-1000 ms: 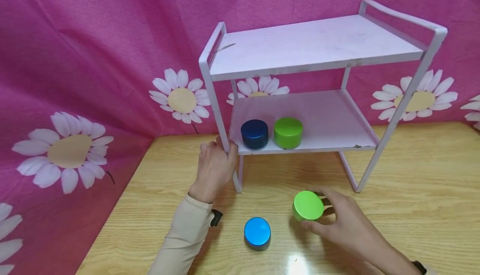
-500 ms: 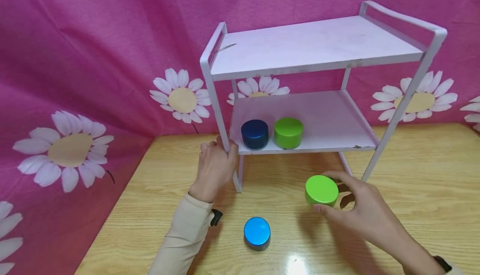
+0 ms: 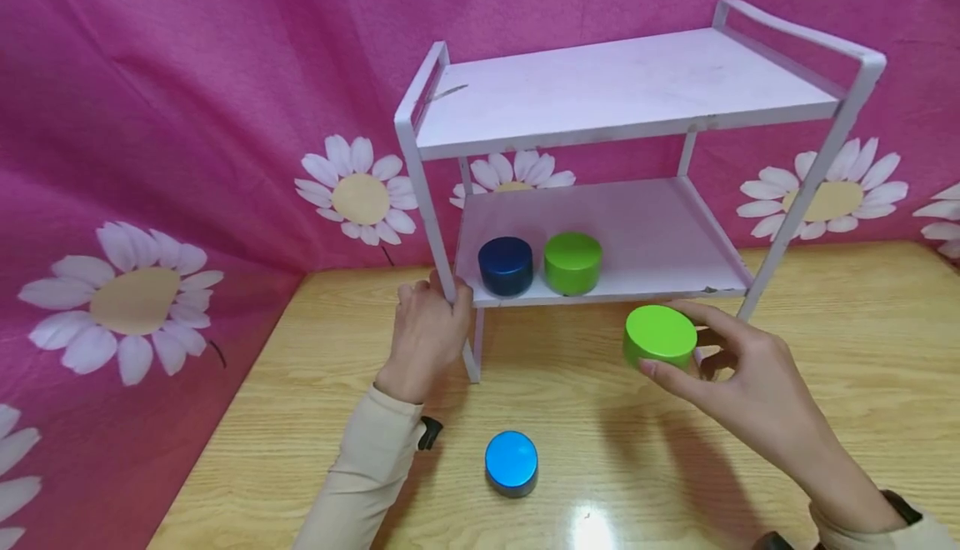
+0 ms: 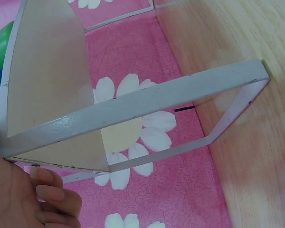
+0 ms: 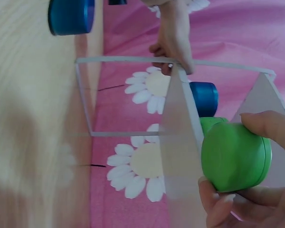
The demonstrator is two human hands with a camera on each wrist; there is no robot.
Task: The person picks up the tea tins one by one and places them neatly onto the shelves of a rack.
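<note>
Bright green container (image 3: 660, 335) sits in the right hand (image 3: 757, 387), pinched at its side between the thumb and the fingers. It is held up off the worktop (image 3: 322, 417), its shadow falling on the wood below, near the front edge of the lower shelf (image 3: 660, 233) and to the right of that shelf's middle. The left hand (image 3: 427, 333) grips the left front post (image 3: 427, 208) of a white rack (image 3: 630, 135), where the post meets the lower shelf, with the fingers curled in.

Just beside that grip, on the lower shelf, a dark blue container (image 3: 506, 267) stands near the front left corner; a second green container (image 3: 572, 263) stands close to its right, both upright. Between the two forearms, a light blue container (image 3: 512, 463) stands upright on the worktop in front of the rack. Beige sleeves (image 3: 360, 467) cover the forearms. Above, the upper shelf (image 3: 615, 83) bears a dark scratch near its left end. Behind everything hangs a pink cloth (image 3: 225, 75) printed with large white daisies (image 3: 135, 302).
</note>
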